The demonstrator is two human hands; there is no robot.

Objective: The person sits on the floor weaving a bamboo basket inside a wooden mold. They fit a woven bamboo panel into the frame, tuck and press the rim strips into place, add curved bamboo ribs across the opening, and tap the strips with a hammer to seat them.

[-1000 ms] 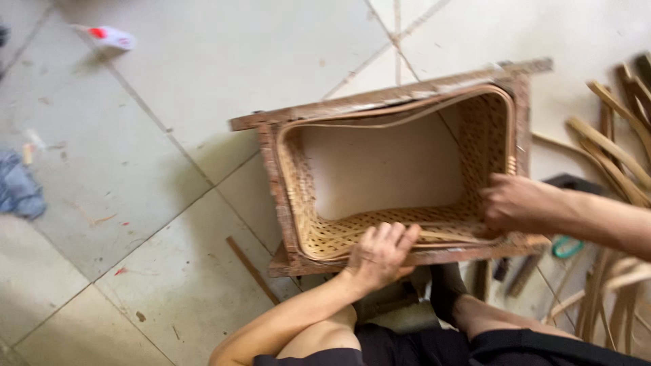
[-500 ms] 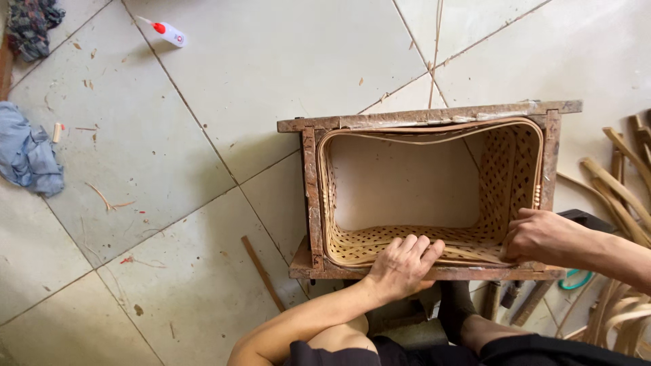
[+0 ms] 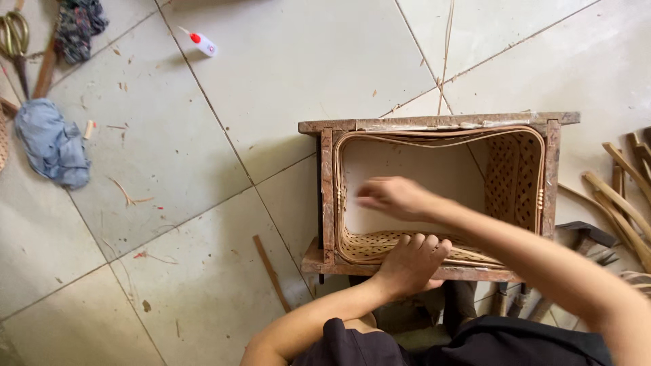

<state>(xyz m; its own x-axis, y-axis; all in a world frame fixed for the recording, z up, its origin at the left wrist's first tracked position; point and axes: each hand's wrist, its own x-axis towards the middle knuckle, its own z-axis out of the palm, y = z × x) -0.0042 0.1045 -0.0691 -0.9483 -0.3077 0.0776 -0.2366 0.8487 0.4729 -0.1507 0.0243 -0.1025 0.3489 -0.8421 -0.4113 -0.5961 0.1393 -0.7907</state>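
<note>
A woven rattan basket (image 3: 515,169) sits inside a rectangular wooden frame (image 3: 434,123) on the tiled floor, its open side facing up at me. My left hand (image 3: 410,263) lies palm down on the near rim of the frame, fingers curled over the woven edge. My right hand (image 3: 390,196) reaches across the opening toward the basket's left wall, fingers loosely extended and blurred, holding nothing that I can see. The pale bottom panel of the basket shows behind it.
A small white glue bottle with a red cap (image 3: 202,43) lies far left on the floor. A blue cloth (image 3: 51,144), scissors (image 3: 15,37) and a dark rag (image 3: 78,26) are at the left edge. A wooden stick (image 3: 271,272) lies near the frame. Rattan strips (image 3: 620,196) pile at the right.
My right hand has left the frame's near right corner and swung left across the basket opening. My left hand stays on the near rim. The view has shifted, showing more floor at left.
</note>
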